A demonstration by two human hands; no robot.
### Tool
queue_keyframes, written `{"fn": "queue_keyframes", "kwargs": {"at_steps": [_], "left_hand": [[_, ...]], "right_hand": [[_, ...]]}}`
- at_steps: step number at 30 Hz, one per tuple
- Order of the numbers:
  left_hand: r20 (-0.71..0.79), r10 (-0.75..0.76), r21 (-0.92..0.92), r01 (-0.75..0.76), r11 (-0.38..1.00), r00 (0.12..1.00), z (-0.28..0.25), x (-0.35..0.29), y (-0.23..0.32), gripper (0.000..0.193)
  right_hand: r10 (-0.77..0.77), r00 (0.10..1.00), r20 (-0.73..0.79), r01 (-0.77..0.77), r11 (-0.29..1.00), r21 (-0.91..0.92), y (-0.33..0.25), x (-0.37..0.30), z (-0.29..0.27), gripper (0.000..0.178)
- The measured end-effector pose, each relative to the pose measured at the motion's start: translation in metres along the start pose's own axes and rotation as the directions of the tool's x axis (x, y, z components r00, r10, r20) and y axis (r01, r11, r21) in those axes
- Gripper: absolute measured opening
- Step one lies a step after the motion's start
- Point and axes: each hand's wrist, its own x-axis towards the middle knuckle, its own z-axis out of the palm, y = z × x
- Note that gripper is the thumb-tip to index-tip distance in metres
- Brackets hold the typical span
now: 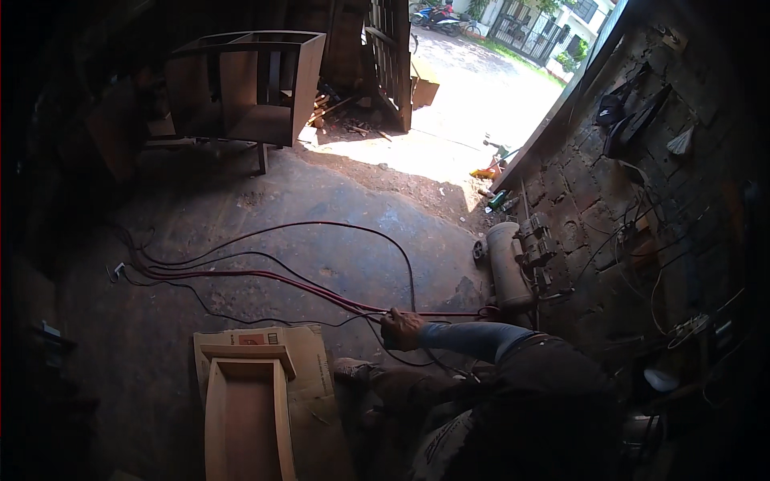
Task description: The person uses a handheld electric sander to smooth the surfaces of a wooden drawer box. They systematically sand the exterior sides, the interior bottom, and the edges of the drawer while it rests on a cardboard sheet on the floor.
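Note:
My right hand (403, 329), at the end of a blue-grey sleeve (473, 337), is closed low over the floor right of the middle. Its fingers are curled, and a small dark shape shows beneath them; what it is I cannot make out. Red hoses (321, 292) and dark cables (269, 255) come together at this hand, and which of them it touches is unclear. My left hand is out of view. At the lower left, an open wooden drawer (284, 417) rests on a flattened cardboard sheet (315, 385).
An air compressor (508, 260) stands by the brick wall (573, 200) on the right. Toward the back left is a wooden cabinet frame (309, 84). A green bottle (497, 200) lies near the sunlit doorway. Hoses and cables loop across the concrete floor (321, 188).

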Motion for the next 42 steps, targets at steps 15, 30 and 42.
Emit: {"fn": "queue_keyframes", "kwargs": {"at_steps": [15,30,42], "left_hand": [[-0.080,0.276,0.381,-0.226,0.896,0.958,-0.124,-0.003,0.153,0.081],[-0.154,0.283,0.099,-0.271,0.958,0.947,-0.089,-0.061,0.235,0.082],[-0.181,0.091,-0.088,-0.108,0.990,0.979,-0.143,-0.075,0.199,0.087]], "right_hand": [[-0.148,0.980,-0.131,0.170,0.970,0.174,-0.183,0.183,0.007,0.072],[-0.219,0.975,0.029,0.219,0.976,-0.003,-0.301,0.375,0.007,0.072],[-0.152,0.948,-0.278,0.204,0.964,0.170,-0.245,0.373,-0.079,0.071]]}}
